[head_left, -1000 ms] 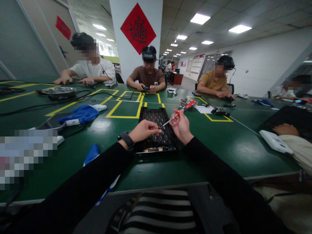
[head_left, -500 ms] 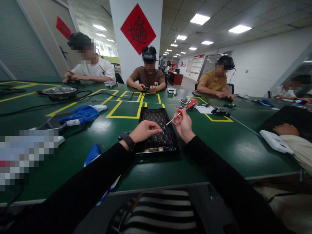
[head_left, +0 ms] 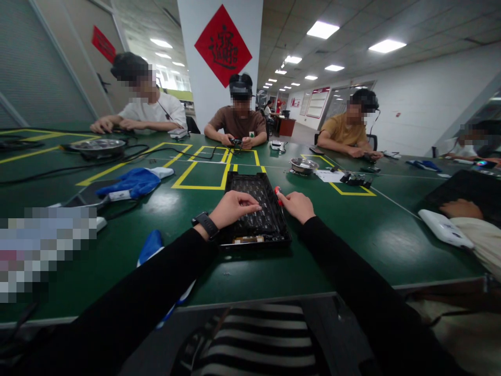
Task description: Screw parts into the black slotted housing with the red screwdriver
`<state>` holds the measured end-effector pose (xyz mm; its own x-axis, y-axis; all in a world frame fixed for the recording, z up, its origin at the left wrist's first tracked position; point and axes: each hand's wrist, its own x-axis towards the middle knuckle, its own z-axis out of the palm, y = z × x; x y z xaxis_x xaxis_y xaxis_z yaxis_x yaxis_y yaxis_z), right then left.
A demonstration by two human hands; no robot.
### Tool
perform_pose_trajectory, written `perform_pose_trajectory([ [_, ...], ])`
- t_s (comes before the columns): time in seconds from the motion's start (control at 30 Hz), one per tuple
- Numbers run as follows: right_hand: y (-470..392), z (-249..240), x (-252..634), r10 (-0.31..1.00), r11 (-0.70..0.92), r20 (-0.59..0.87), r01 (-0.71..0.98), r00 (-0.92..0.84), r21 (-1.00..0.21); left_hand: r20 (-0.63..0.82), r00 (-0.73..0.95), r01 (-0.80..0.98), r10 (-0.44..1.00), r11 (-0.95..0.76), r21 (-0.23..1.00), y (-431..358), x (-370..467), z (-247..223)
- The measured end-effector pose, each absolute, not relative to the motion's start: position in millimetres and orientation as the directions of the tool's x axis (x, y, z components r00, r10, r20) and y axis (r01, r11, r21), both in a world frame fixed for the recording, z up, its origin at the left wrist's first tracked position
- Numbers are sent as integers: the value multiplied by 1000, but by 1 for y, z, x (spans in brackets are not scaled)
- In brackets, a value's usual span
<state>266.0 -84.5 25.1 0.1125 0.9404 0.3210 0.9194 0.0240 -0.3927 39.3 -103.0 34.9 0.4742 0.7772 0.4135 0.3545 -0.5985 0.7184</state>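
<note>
A black rectangular casing (head_left: pixel 284 232) lies open on the table before me, with a dark patterned panel inside and a brown strip at its near end. Over the casing's left part, my left hand (head_left: pixel 235 209) is closed in a pinch; whatever its fingertips hold, if anything, is too small to name. My right hand (head_left: pixel 299 206), closed, grips a red-handled screwdriver (head_left: pixel 278 193) beside the casing's right edge. Fingers cover part of the handle, and I cannot make out the shaft.
Blue-and-white gloves (head_left: pixel 135 183) lie left on the green table (head_left: pixel 352 245); another glove (head_left: pixel 151 248) is near my left forearm. A metal bowl (head_left: pixel 303 166) stands beyond my right hand. A white device (head_left: pixel 445 228) sits at right by a person's arm. Several people sit around.
My right hand has turned over and lowered the screwdriver from a raised slant to the casing's right edge. The left hand keeps its pinch in nearly the same place.
</note>
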Motion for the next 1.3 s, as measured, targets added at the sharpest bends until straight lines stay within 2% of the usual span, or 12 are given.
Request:
perform_pose_trajectory([
  [0.07, -91, 34, 258, 881, 197, 473, 915, -8, -351, 412, 478, 354, 775, -600, 718, -103, 39, 35],
  [0.13, -98, 41, 248, 781, 476, 580, 821, -230, -316, 412, 490, 350, 768, -606, 714, -102, 39, 35],
  [0.2, -105, 46, 237, 685, 677, 596, 669, -419, -306, 412, 495, 358, 765, -611, 706, -102, 38, 35],
  [0.27, -109, 48, 229, 634, 748, 592, 587, -497, -309, 416, 488, 380, 767, -616, 690, -101, 37, 34],
  [0.4, -112, 47, 225, 637, 756, 599, 546, -485, -361, 411, 485, 411, 772, -616, 671, -99, 37, 33],
  [0.63, -111, 48, 228, 700, 712, 547, 505, -459, -488, 384, 504, 377, 774, -597, 708, -97, 37, 31],
  [0.73, -111, 51, 230, 749, 660, 442, 496, -494, -564, 386, 490, 370, 782, -587, 720, -98, 37, 32],
  [0.83, -113, 55, 231, 734, 623, 265, 464, -626, -630, 383, 468, 305, 796, -552, 776, -99, 39, 34],
  [0.9, -117, 57, 230, 661, 652, 184, 436, -727, -620, 377, 458, 256, 805, -526, 811, -100, 40, 35],
  [1.0, -123, 57, 227, 594, 721, 145, 443, -792, -532, 373, 449, 230, 812, -508, 830, -100, 40, 34],
  [1.17, -128, 54, 223, 593, 759, 140, 493, -793, -425, 360, 450, 238, 817, -498, 834, -100, 39, 34],
  [1.3, -128, 53, 222, 603, 753, 137, 504, -786, -422, 354, 454, 248, 817, -498, 831, -101, 40, 35],
])
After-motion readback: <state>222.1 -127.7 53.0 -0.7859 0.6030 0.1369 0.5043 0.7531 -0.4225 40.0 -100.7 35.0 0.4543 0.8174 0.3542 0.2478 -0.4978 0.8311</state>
